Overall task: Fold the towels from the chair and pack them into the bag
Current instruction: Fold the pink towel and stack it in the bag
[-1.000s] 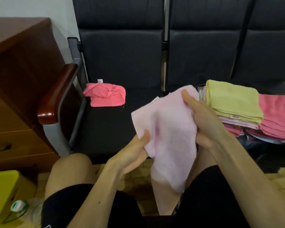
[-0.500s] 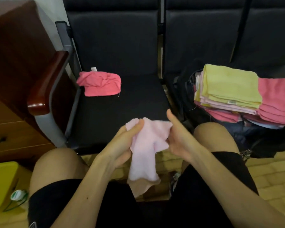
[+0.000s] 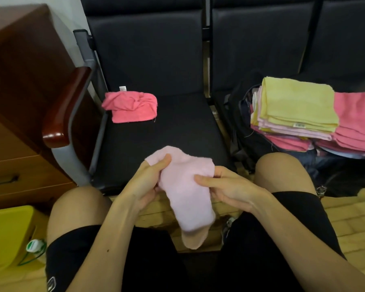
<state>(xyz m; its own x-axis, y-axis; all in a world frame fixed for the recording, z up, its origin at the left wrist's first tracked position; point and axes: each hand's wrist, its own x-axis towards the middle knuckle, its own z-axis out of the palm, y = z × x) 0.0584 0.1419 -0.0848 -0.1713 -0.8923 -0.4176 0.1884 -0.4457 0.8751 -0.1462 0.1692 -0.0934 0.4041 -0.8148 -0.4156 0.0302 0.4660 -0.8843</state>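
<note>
I hold a pale pink towel (image 3: pixel 183 186) above my knees, in front of the black chair seat (image 3: pixel 156 131). My left hand (image 3: pixel 148 182) pinches its upper left corner under the thumb. My right hand (image 3: pixel 223 186) grips its right edge, thumb on top. The towel's lower part hangs down between my legs. A crumpled pink towel (image 3: pixel 131 106) lies at the back left of the seat. On the right, a stack of folded yellow and pink towels (image 3: pixel 297 110) rests on a dark open bag (image 3: pixel 251 127).
A wooden cabinet (image 3: pixel 19 85) stands left of the chair's brown armrest (image 3: pixel 65 106). A yellow box (image 3: pixel 6 234) and a green-and-white object (image 3: pixel 35 246) sit on the floor at lower left. More black seats (image 3: pixel 257 45) extend to the right.
I brought the pale pink towel down from chest height to just above my knees. My hands moved closer together on it, and it now hangs narrower and bunched.
</note>
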